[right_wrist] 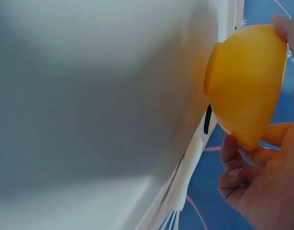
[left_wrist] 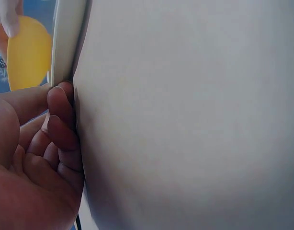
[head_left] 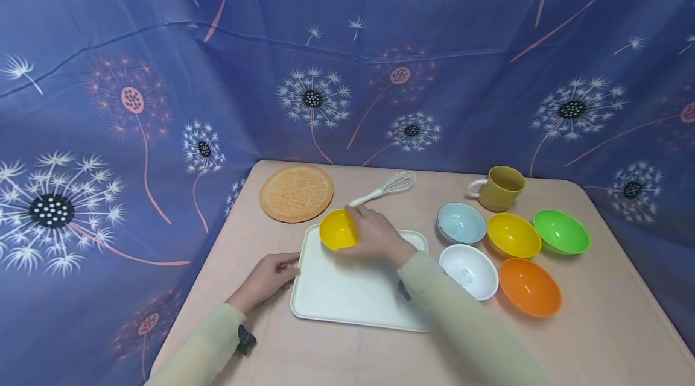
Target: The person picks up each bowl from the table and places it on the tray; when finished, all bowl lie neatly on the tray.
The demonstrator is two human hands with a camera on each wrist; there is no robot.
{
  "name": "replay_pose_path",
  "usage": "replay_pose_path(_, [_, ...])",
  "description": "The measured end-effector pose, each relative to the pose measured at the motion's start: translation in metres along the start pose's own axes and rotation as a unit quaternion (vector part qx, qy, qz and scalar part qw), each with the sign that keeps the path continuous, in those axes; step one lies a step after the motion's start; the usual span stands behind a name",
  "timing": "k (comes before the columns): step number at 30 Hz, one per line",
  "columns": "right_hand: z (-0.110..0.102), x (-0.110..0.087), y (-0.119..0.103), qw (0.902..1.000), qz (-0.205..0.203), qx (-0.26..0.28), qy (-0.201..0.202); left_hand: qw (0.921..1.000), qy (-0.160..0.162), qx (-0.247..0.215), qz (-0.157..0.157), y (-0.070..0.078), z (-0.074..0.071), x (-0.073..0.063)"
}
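My right hand [head_left: 376,233] grips a small yellow bowl [head_left: 335,230] by its rim, over the far left part of a white rectangular tray [head_left: 353,298]. In the right wrist view, the thumb and fingers lie on opposite sides of the yellow bowl [right_wrist: 247,79], and its base is close to the tray [right_wrist: 99,120]; whether they touch I cannot tell. At the tray's left edge, my left hand [head_left: 269,276] holds the rim. Its fingers [left_wrist: 61,132] are bent against the tray's edge in the left wrist view.
Beyond the tray lie a round pizza-like board [head_left: 297,193] and a white whisk [head_left: 374,195]. To the right stand a mustard mug [head_left: 501,190] and light blue [head_left: 461,223], yellow [head_left: 513,235], green [head_left: 561,231], white [head_left: 469,271] and orange [head_left: 529,287] bowls. A dandelion-patterned cloth [head_left: 450,90] hangs behind.
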State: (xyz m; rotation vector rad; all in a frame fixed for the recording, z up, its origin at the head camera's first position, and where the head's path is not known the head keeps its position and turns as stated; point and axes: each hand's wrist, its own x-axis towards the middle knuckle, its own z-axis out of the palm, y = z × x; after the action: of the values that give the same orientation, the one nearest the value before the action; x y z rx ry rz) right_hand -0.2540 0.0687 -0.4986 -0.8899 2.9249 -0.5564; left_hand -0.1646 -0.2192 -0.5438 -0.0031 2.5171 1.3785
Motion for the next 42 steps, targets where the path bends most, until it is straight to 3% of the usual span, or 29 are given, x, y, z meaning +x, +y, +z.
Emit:
replay_pose_path(16, [0.017,0.017,-0.024,0.9999,0.008,-0.008,-0.01,1.0,-0.007,0.0,-0.006,0.002,0.002,0.002])
replay_pose_path(24, [0.014,0.015,-0.021,0.999,0.009,-0.042,-0.014,0.9999,-0.008,0.005,-0.011,0.002,0.002,0.001])
replay_pose_path(28, [0.0,0.008,-0.016,0.9991,0.014,-0.036,-0.018,0.9998,-0.005,0.004,-0.017,0.001,0.001,0.001])
replay_pose_path(34, [-0.042,-0.021,0.018,0.9992,0.035,-0.02,0.008,0.9998,-0.001,0.005,-0.021,0.003,0.002,0.0])
replay_pose_path(42, [-0.1,-0.088,0.107,0.9943,0.071,-0.022,0.077,1.0,0.002,0.001,-0.007,0.002,0.002,-0.002])
